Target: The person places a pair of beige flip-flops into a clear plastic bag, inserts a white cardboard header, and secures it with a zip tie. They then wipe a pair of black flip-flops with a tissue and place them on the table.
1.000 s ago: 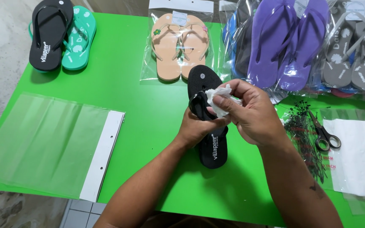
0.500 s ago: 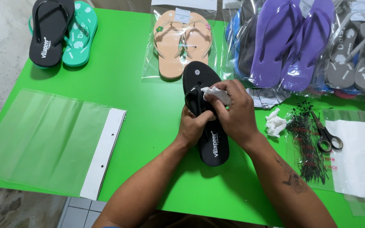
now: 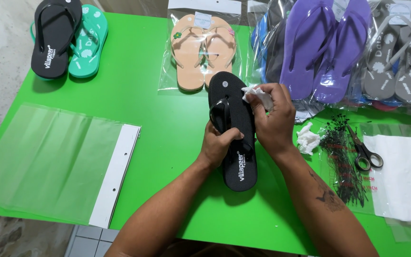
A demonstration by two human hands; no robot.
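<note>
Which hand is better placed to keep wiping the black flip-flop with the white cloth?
The right hand: it already holds the white cloth against the black flip-flop, while the left hand grips the strap, steadying it.

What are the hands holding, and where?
Left hand holds the black flip-flop by its strap and edge; right hand pinches a crumpled white tissue.

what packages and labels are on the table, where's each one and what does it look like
Empty clear bags: table's left side, a flat stack with a white header strip.
Bagged peach flip-flops: top centre, clear bag, small white label at the top.
Bagged purple flip-flops: top right, clear bag.
Bagged grey flip-flops: far right, clear bag, white flower prints.
Black flip-flop: centre, held by left hand and right hand, white printed mark at the heel.
</note>
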